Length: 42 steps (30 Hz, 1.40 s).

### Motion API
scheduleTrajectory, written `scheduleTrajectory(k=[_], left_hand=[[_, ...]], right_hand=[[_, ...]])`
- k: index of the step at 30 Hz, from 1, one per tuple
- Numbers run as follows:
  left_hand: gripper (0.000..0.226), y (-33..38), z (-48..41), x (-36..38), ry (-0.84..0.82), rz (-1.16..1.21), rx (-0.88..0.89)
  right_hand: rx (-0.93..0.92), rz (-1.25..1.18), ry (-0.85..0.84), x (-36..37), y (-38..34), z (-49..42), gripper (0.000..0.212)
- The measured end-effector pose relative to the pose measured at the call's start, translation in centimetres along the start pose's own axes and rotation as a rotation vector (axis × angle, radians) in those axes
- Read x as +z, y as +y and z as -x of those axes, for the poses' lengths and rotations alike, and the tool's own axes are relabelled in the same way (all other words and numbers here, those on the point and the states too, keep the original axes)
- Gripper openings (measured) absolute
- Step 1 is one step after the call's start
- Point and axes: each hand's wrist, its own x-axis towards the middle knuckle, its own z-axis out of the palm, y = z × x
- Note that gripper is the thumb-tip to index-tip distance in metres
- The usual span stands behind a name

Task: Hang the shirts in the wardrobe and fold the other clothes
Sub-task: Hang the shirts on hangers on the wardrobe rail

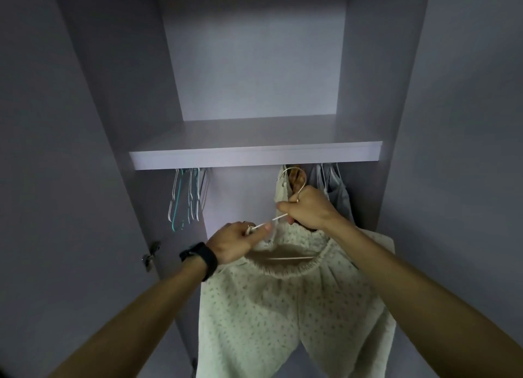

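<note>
Head view is showing an open wardrobe [254, 66] from just below its shelf [254, 154], with both bare arms reaching up into it. The right grip [307, 209] is curling tightly round the base of a metal hanger hook [304, 185], holding it up close under the shelf; the rail is hidden behind the shelf edge, so I cannot tell whether the hook is touching it. The left grip [236, 243], with a black watch [202, 258] sitting on its wrist, is pinching a thin white strand [271, 220] between thumb and fingers; the strand is running across to the right grip, and whether it is a drawstring or part of the hanger is unclear. A cream speckled garment [283, 307] with a gathered elastic opening is hanging from that hanger between the forearms, in front of the wardrobe's lower space. Behind the right grip a cream piece [281, 189] and grey clothes [338, 192] are hanging under the shelf's right end. Bare wire hangers [185, 199] are hanging under its left end, well apart from the hands.
</note>
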Motion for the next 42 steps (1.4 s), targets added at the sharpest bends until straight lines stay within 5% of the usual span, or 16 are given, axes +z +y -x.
scheduleTrajectory(k=[5,11,16,23,27,32,38,42], left_hand=[[0.053,-2.1,-1.0,-0.7,0.219,-0.024,0.148],[0.045,-3.8,-0.7,-5.1,0.313,-0.208,0.071],[0.033,-0.8,-1.1,-4.1,0.271,-0.166,0.141],[0.027,-1.7,-0.9,-3.4,0.325,-0.06,0.093],[0.024,-2.4,-0.3,-3.6,0.329,-0.024,0.096],[0.022,-3.1,-0.1,-3.7,0.321,0.053,0.067],[0.021,-2.6,-0.1,-2.7,0.308,0.032,0.094],[0.024,-3.0,-0.1,-3.2,0.285,0.032,0.066]], right_hand=[[-0.024,-0.133,-0.047,-0.5,0.6,0.5,0.04],[0.051,0.013,-0.151,-0.2,7.0,2.2,0.045],[-0.106,-0.072,0.061,4.3,5.5,2.7,0.037],[-0.198,0.184,0.27,4.5,7.1,2.0,0.042],[-0.288,0.315,0.173,4.0,6.9,2.6,0.044],[-0.373,0.116,0.079,5.3,7.6,3.3,0.044],[-0.308,0.05,0.332,6.6,7.4,3.1,0.025],[-0.381,0.211,0.283,5.8,7.0,2.6,0.032]])
